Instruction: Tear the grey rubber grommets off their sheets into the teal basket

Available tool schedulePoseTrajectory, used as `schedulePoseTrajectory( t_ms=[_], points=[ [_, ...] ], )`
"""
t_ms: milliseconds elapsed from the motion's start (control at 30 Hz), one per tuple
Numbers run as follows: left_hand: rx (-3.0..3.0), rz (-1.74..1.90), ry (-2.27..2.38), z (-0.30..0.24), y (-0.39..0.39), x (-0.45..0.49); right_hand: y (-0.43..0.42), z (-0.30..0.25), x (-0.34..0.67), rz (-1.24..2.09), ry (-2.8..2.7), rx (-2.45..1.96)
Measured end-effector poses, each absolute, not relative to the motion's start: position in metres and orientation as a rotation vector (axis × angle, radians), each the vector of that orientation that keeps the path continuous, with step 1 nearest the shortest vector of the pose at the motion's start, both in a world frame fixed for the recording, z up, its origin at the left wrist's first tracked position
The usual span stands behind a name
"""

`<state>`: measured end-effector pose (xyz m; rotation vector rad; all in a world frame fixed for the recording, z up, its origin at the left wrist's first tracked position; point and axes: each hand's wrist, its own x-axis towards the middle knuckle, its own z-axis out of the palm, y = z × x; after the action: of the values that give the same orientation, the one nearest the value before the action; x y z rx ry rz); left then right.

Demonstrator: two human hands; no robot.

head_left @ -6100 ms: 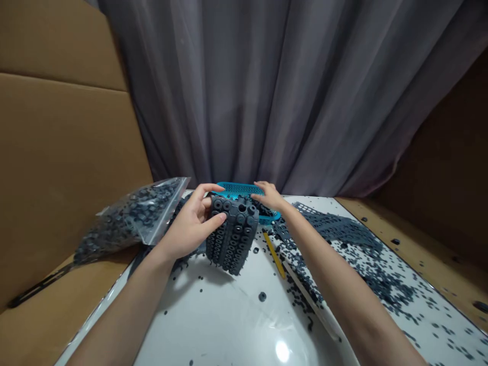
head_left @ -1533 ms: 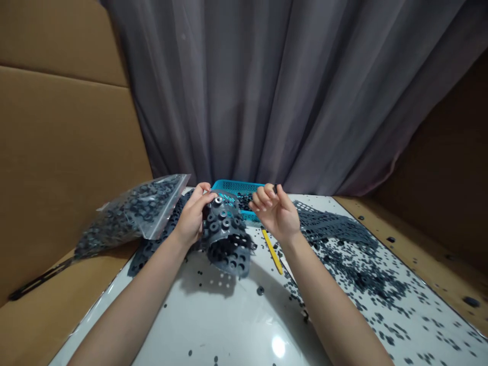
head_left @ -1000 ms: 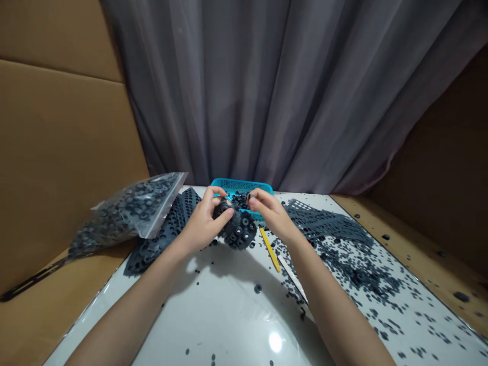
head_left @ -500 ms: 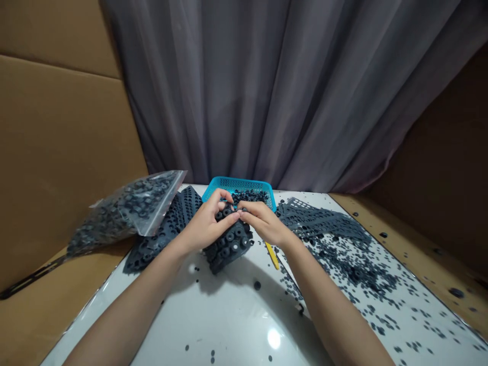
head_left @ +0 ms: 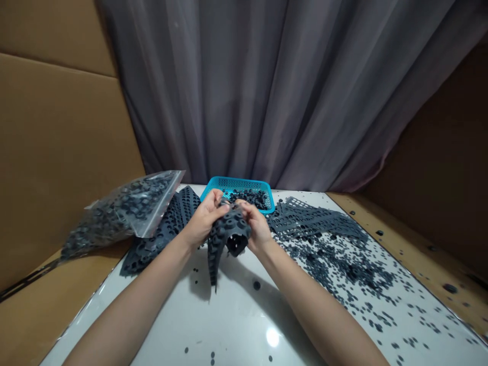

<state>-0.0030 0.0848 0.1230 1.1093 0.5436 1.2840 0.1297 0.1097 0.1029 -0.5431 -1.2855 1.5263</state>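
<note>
Between both hands, above the white table, is a dark grey rubber sheet (head_left: 232, 223) with rows of raised round rings. It is bent over, its left part hanging down in a narrow strip and its right part curled to show a hollow. My left hand (head_left: 205, 216) grips its upper left edge, thumb on top. On the right edge, my right hand (head_left: 256, 223) is closed round the sheet, some fingers hidden behind it. Just behind the hands stands a blue plastic basket (head_left: 271, 195) with small black rubber pieces (head_left: 251, 197) in it.
A clear zip bag (head_left: 125, 206) full of dark pieces leans at the left, beside more rubber sheets (head_left: 152, 244). Punched sheets (head_left: 320, 221) and many scattered black bits (head_left: 354, 272) cover the right side. Cardboard walls (head_left: 61, 142) and a grey curtain (head_left: 236, 91) surround the table.
The sheet has been turned and bent, so its face of rings now curves over and hangs down. My right hand has moved lower along its right side. The yellow tool is now hidden.
</note>
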Motion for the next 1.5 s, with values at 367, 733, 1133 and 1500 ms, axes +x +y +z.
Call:
schedulePoseTrajectory(
  t_ms=[367,733,1133,1500],
  points=[
    [1.135,1.413,0.698,0.146,0.079,-0.015,0.109,0.130,0.159,1.519,-1.360,-0.379],
    [1.323,1.338,1.037,0.165,0.065,-0.031,0.192,0.090,0.185,0.806,-1.864,-1.039],
    [1.412,1.144,1.009,0.157,0.067,-0.016,0.149,0.137,0.191,0.324,-1.988,-0.817],
    [1.560,1.058,1.028,0.143,0.064,-0.010,0.093,0.142,0.163,-0.014,-2.459,-0.932]
  ],
)
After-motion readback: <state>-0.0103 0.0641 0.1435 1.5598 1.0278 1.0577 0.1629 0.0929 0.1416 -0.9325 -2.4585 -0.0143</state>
